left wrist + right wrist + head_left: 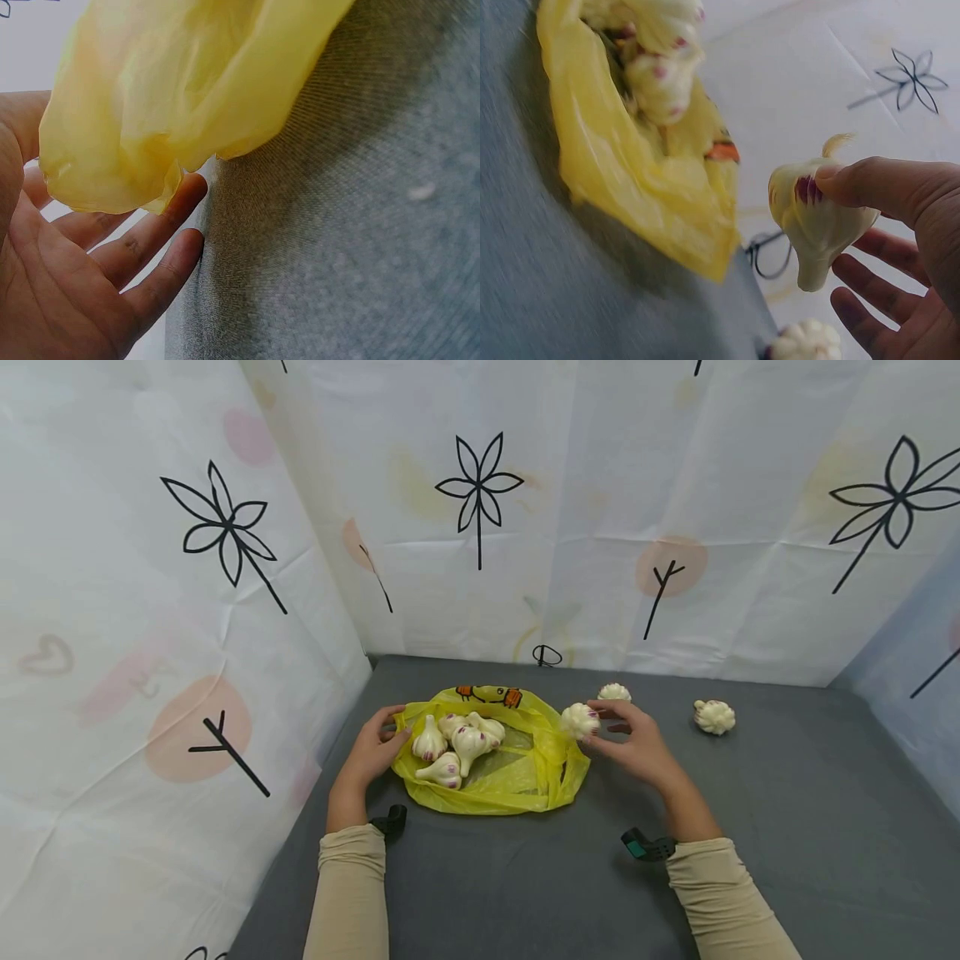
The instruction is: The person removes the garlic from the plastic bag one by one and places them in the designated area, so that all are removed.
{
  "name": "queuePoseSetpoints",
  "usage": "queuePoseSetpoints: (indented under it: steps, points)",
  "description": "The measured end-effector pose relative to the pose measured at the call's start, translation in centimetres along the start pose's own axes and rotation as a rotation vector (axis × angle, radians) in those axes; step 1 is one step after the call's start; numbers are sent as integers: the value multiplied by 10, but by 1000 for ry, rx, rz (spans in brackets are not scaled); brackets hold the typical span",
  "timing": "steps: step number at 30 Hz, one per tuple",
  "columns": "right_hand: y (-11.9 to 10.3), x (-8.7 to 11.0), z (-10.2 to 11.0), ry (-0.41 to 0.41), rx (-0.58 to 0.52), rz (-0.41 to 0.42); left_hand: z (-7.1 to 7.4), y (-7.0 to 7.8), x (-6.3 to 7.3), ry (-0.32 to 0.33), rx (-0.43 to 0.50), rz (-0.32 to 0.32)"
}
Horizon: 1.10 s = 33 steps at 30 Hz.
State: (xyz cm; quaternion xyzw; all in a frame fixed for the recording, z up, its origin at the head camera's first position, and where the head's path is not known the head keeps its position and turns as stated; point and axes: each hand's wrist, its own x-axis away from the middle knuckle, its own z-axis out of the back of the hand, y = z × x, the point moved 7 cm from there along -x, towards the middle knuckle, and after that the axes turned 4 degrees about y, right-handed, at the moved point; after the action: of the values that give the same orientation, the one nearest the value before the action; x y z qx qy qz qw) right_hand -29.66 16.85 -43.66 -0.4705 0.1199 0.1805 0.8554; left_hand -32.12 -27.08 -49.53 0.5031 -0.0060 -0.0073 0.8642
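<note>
A yellow plastic bag (517,789) lies with its mouth spread wide, several white garlic bulbs (471,745) with purple marks inside its left half. My left hand (372,747) holds the bag's left edge, thumb over the rim. In the left wrist view the yellow film (187,90) hangs between thumb and fingers, with the lower fingers spread out. At the bag's right rim, my right hand (633,743) pinches another garlic bulb (817,214) between thumb and fingertips. Its stem points downward in the right wrist view, and the other fingers stay loose.
Two more garlic bulbs rest on the dark grey table (525,885): one bulb (614,692) just behind my right hand, the other bulb (714,717) farther right. A white patterned sheet (600,510) hangs along the back and left. Black bands (648,846) sit on both wrists.
</note>
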Motion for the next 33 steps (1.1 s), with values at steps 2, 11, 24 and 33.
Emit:
queuePoseSetpoints:
  steps: [2, 11, 24, 33]
  points:
    - [5, 1, 7, 20, 5, -8, 0, 0, 0, -3, 1, -1]
    - [26, 8, 30, 84, 33, -18, -1, -4, 0, -12, -2, 13]
    - [55, 15, 60, 143, 80, -97, -1, -2, -1, 1, -6, 11]
    - [75, 14, 62, 133, 79, -132, -2, -3, -2, -4, -11, 8]
